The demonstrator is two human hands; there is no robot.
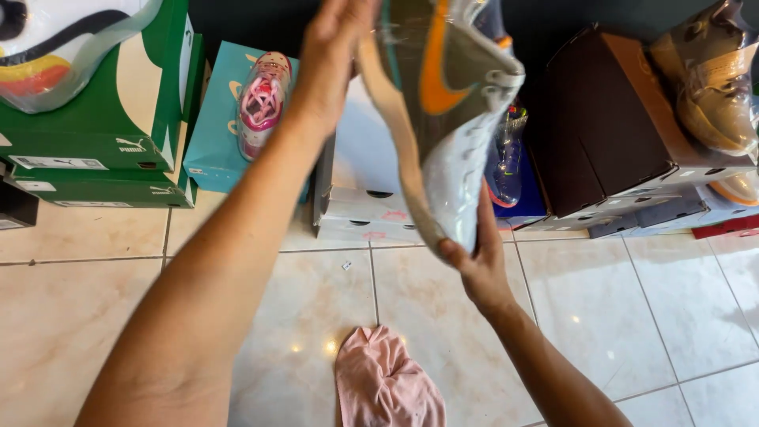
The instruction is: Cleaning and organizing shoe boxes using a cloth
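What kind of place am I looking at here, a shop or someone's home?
Probably a small shoe seller's stockroom or a home-run shop. Shoe boxes are stacked along a tiled floor, wrapped shoes sit on them, and both hands hold another wrapped shoe.

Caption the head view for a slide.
Both hands, left hand and right hand, lift a plastic-wrapped sneaker above a pink cloth.

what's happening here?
A person holds up a plastic-wrapped sneaker, grey with an orange mark, in both hands: the left hand at its upper end, the right hand at its lower end. Below on the tiled floor lies a pink cloth. Shoe boxes line the back.
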